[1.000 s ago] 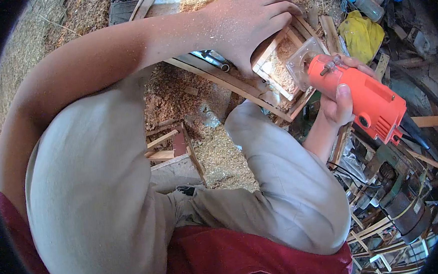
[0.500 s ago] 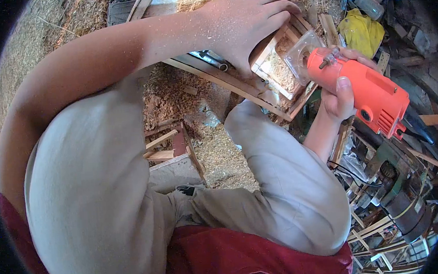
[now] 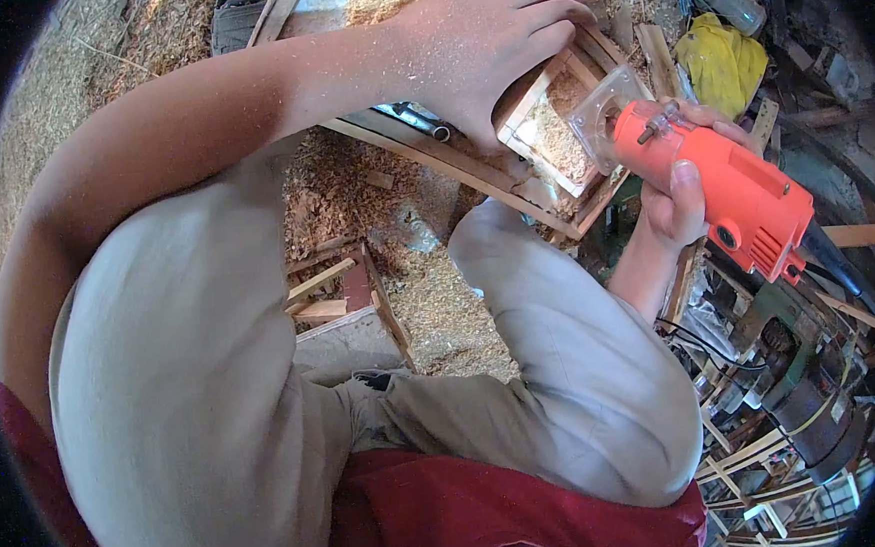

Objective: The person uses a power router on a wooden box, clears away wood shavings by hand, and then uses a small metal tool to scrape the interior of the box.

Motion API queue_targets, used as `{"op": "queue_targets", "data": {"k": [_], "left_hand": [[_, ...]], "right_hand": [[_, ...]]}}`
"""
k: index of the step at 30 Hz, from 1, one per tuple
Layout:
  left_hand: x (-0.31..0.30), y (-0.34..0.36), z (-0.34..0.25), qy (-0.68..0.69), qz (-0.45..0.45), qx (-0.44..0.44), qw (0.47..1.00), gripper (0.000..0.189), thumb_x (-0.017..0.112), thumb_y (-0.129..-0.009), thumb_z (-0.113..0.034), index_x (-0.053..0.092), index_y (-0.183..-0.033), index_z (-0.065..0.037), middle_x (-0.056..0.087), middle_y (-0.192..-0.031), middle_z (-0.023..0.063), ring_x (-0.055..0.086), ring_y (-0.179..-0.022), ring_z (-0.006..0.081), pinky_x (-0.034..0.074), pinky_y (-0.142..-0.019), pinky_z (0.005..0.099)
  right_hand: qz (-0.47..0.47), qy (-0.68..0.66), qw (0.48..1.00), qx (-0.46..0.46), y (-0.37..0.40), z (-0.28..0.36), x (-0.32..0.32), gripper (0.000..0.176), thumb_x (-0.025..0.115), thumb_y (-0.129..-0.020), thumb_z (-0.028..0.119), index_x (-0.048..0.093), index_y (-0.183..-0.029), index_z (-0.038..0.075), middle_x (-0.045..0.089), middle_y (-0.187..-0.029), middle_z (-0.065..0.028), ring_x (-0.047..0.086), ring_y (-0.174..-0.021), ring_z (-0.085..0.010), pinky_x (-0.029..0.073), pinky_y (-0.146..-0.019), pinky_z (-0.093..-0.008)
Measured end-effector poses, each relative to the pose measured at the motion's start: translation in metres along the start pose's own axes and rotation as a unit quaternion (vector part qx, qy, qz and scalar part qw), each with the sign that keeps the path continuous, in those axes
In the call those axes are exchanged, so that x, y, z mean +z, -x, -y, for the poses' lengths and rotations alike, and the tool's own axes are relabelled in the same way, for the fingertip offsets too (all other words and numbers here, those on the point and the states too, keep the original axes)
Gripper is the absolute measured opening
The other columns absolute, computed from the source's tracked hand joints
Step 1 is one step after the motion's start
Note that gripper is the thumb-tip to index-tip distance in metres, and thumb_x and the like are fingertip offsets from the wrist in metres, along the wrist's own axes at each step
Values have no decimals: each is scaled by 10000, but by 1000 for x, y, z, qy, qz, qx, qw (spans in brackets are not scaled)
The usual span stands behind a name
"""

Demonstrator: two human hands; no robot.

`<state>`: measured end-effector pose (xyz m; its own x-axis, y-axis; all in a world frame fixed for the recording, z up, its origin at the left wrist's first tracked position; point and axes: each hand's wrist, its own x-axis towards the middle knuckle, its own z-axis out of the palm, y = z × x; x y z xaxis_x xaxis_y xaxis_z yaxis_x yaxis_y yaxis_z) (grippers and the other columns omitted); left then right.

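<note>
In the head view, my left hand (image 3: 474,51) reaches in from the left to the top centre of the frame, its fingers spread open over a small wooden frame (image 3: 532,95); my palm and thumb cover part of the wood, and I cannot tell how hard they press. My right hand (image 3: 686,190), right of centre, has its fingers closed around an orange power tool (image 3: 742,180), whose body hides most of them. The tool's clear base plate (image 3: 593,114) lies over the right side of the small frame; I can't make out the cutting tip. Pale sawdust shows within that frame. Below my left wrist, a shiny metal tube (image 3: 426,124) is partly hidden. A yellow cloth (image 3: 723,60) lies at upper right, and the machine (image 3: 818,431) at lower right sinks into clutter and the dark rim
</note>
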<state>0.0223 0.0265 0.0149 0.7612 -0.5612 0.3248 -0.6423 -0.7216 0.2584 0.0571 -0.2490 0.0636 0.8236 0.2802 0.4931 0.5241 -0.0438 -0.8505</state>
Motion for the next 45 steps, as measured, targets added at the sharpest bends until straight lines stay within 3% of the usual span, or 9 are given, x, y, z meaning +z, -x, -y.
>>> {"op": "queue_targets", "data": {"k": [19,22,29,32,35,37,40,45], "left_hand": [[10,0,2,6,-39,0,999,1155,757,-595,-727,528,-1341,124,456,-1532,257,381,-1480,359,192,-1228,602],[14,0,3,-3,-44,2,999,1153,755,-597,-723,524,-1344,124,460,-1527,256,385,-1476,356,197,-1225,597],[12,0,5,12,-37,5,999,1142,746,-612,-722,523,-1341,129,466,-1519,256,392,-1469,351,190,-1226,586],[-13,0,3,69,27,-4,997,1140,745,-614,-723,526,-1336,132,471,-1513,258,396,-1465,348,194,-1224,575],[13,-1,5,-14,-32,2,999,1130,756,-611,-708,530,-1331,133,477,-1505,263,400,-1459,349,203,-1219,566],[-2,2,2,10,-15,-1,1000,1128,765,-608,-700,528,-1332,132,479,-1499,267,401,-1457,354,205,-1219,564],[6,0,5,7,-20,2,1000,1134,774,-607,-694,519,-1339,134,477,-1498,273,395,-1462,363,200,-1222,570],[15,1,7,-4,-34,8,999,1149,777,-611,-695,504,-1354,137,465,-1509,277,380,-1476,370,180,-1235,591]], "right_hand": [[33,16,999,-23,14,8,-2,568,672,-710,151,529,-1242,15,639,-1114,-261,655,-1051,-400,548,-995,-593],[49,-15,999,-18,14,11,-2,568,779,-749,147,496,-1228,30,631,-1127,-234,643,-1038,-338,556,-984,-528],[50,-43,998,-6,22,18,6,561,771,-766,96,494,-1250,42,626,-1146,-223,645,-1071,-352,553,-997,-552],[48,-49,998,-4,22,16,3,567,764,-760,67,496,-1260,43,629,-1151,-225,647,-1089,-355,552,-1005,-556],[37,-59,998,-2,19,13,3,572,749,-746,47,501,-1262,41,633,-1157,-234,652,-1094,-354,554,-1005,-556],[35,-64,997,-5,16,11,1,576,736,-733,33,504,-1261,39,635,-1160,-240,656,-1094,-353,557,-1002,-554],[-1,-7,1000,3,12,6,3,579,665,-716,153,533,-1265,29,652,-1117,-238,651,-1046,-383,530,-1000,-569],[-12,-13,1000,-1,5,3,9,561,654,-708,158,547,-1239,12,651,-1106,-241,661,-1019,-393,544,-974,-565]]}}
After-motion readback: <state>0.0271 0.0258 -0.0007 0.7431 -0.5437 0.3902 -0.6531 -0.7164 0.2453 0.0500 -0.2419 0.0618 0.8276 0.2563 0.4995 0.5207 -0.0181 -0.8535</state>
